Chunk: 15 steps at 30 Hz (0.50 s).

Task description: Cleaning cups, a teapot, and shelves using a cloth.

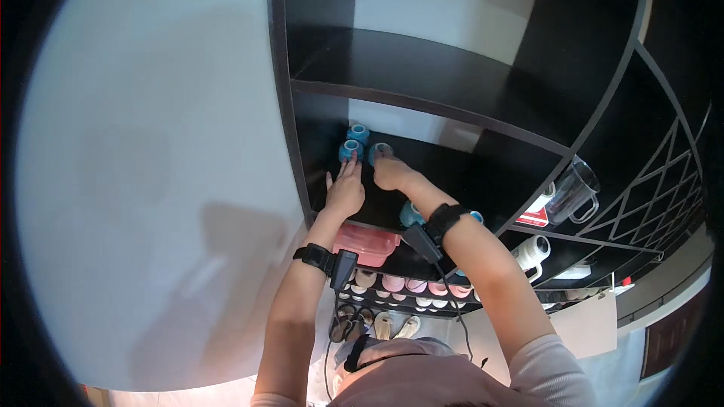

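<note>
Inside a dark shelf compartment (441, 175), several small blue cups or bowls stand upside down, their pale foot rings facing up. My left hand (346, 193) reaches in with its fingertips against the front blue cup (350, 151) at the left, its thumb held apart. Right behind that one sits another blue cup (357, 133). My right hand (394, 172) has its fingers around a third blue cup (379, 150), just right of the others; its thumb is hidden. Partly behind my right forearm is a larger blue piece (411, 213).
A pink lidded plastic box (367, 244) sits one level lower, above rows of shoes (416, 284). To the right are a clear pitcher (572, 192) and a white jug (531, 252). A white wall (158, 152) borders the left. Cables (461, 316) hang from both wrist straps.
</note>
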Each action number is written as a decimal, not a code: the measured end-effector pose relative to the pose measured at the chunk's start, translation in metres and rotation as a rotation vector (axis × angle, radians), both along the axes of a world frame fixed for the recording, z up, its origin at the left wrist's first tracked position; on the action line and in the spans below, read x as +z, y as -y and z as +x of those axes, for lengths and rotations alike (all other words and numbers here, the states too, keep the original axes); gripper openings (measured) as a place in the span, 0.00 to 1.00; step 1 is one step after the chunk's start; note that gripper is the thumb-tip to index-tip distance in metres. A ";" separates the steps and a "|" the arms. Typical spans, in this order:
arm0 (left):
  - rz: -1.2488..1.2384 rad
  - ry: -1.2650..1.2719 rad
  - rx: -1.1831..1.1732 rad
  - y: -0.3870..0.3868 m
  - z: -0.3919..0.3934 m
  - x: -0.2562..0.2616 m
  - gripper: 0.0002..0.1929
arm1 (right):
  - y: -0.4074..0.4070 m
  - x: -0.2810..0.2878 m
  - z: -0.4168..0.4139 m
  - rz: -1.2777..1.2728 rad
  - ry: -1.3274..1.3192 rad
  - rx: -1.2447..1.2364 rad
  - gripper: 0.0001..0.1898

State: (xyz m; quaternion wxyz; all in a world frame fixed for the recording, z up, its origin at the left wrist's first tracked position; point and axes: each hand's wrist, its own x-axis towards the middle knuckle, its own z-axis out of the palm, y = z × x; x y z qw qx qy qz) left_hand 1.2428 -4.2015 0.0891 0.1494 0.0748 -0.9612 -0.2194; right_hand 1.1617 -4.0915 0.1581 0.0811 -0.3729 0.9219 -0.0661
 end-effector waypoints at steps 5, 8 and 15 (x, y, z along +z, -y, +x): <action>-0.021 -0.017 -0.055 -0.013 -0.011 0.003 0.25 | -0.021 -0.004 -0.041 -0.098 0.004 -0.102 0.30; -0.049 -0.011 -0.047 0.002 0.004 -0.002 0.24 | -0.046 0.031 0.008 -0.064 -0.105 -0.053 0.22; -0.131 0.065 -0.050 0.008 -0.014 0.004 0.25 | -0.130 0.011 0.117 -0.118 -0.305 -0.032 0.24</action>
